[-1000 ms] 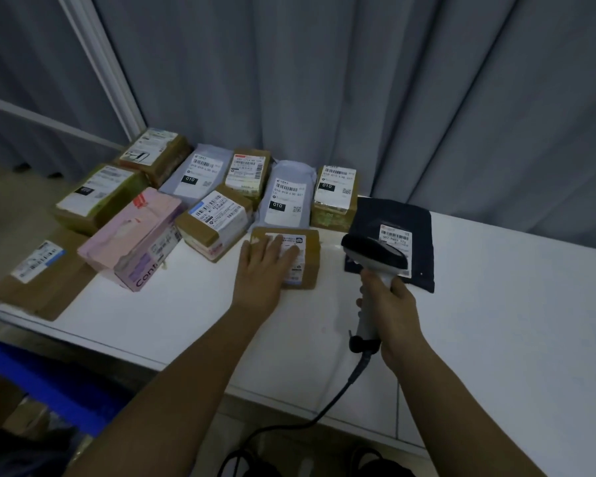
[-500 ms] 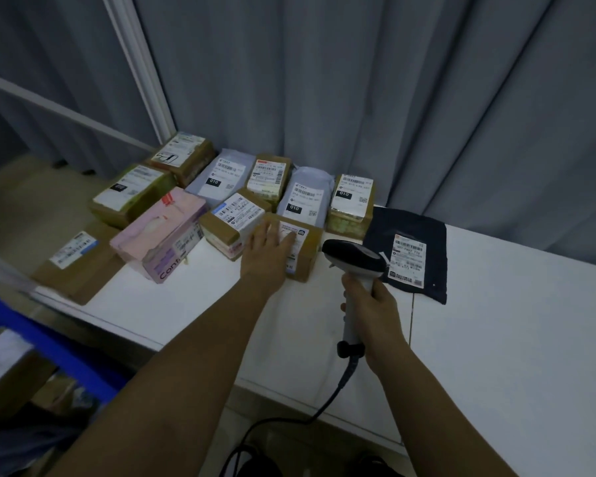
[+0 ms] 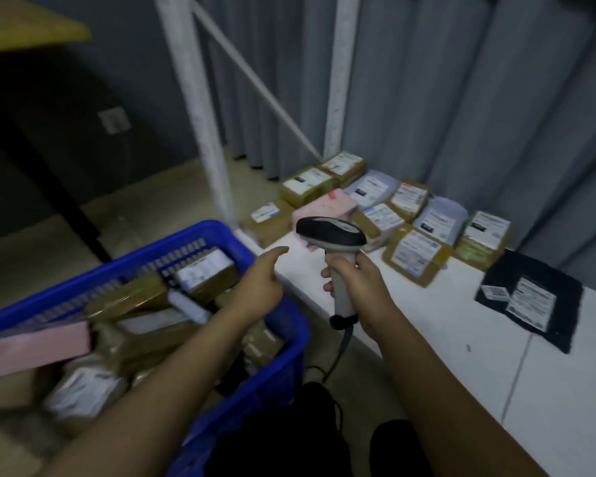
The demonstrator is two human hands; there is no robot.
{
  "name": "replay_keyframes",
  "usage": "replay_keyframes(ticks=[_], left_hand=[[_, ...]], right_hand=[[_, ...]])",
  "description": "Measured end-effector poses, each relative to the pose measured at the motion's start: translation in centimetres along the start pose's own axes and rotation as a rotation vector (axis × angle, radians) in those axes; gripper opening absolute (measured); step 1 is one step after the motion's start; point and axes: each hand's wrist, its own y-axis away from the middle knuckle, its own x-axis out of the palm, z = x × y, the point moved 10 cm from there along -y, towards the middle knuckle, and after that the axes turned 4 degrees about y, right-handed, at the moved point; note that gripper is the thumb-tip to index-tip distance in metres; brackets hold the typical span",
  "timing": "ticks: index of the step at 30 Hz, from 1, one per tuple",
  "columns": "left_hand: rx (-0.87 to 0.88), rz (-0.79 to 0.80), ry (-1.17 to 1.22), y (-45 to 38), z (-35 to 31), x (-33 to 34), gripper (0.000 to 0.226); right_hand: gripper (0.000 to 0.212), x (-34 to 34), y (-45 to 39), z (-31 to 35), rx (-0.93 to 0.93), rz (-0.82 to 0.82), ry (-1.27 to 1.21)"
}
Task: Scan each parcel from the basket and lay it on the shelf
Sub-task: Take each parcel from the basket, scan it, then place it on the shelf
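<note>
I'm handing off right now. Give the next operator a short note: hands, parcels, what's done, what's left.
Left hand: holds nothing, fingers relaxed, over the blue basket.
Right hand: grips the scanner by its handle.
Done: about a dozen labelled parcels lie on the white shelf, the nearest brown box among them, plus a black mailer.
Left: many parcels in the basket; pick the next, scan it, shelve it.

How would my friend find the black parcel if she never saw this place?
Look at the long white shelf by the grey curtain. Parcels sit at its far end; the black parcel lies apart, nearest along the shelf. It is the only flat, dark one; the rest are brown, pink or pale.
</note>
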Motion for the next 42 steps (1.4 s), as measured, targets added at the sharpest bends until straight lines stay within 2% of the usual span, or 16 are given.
replay_keyframes(ticks=[2,6,11,14,16,18,20,22,26,30,34,38,42], left_hand=[[-0.053,-0.101,0.053,3.9,3.0,-5.1,0.048],[-0.162,-0.269,0.072,11.6,9.4,-13.7,0.043],[-0.325,-0.416,0.093,20.3,18.6,-20.3,0.035],[-0.450,-0.494,-0.006,24.8,23.6,-22.8,0.037],[-0.536,-0.558,-0.077,27.9,26.3,-24.5,0.041],[-0.560,-0.584,-0.122,30.1,28.0,-25.7,0.047],[-0.568,-0.601,-0.125,31.1,29.0,-26.0,0.046],[-0.617,-0.605,-0.040,31.5,29.7,-25.5,0.046],[-0.815,-0.549,0.193,31.0,30.3,-22.0,0.085],[-0.921,-0.622,0.192,30.4,30.4,-21.9,0.092],[-0.934,-0.644,0.179,30.4,30.4,-21.9,0.089],[-0.848,-0.703,0.191,31.6,29.4,-22.9,0.090],[-0.588,-0.902,0.401,33.6,26.9,-26.1,0.078]], right_hand=[[0.009,5.2,2.1,1.0,-0.010,0.122,0.075],[0.002,14.3,6.3,2.7,-0.052,0.296,0.216],[0.006,23.2,11.2,0.9,0.022,0.376,0.188],[0.009,26.8,13.1,-1.3,0.064,0.384,0.169],[0.004,29.4,14.6,-3.1,0.094,0.398,0.170],[0.005,31.6,15.9,-4.6,0.124,0.416,0.168],[0.017,33.2,16.8,-6.2,0.157,0.434,0.185],[0.024,34.1,17.4,-7.6,0.192,0.440,0.211],[0.012,34.3,17.9,-9.5,0.258,0.421,0.174],[0.005,33.3,17.6,-9.7,0.280,0.392,0.128],[0.009,32.5,16.6,-9.3,0.270,0.377,0.128],[0.010,32.6,16.0,-8.4,0.224,0.373,0.115],[0.007,32.9,16.1,-7.3,0.213,0.387,0.067]])
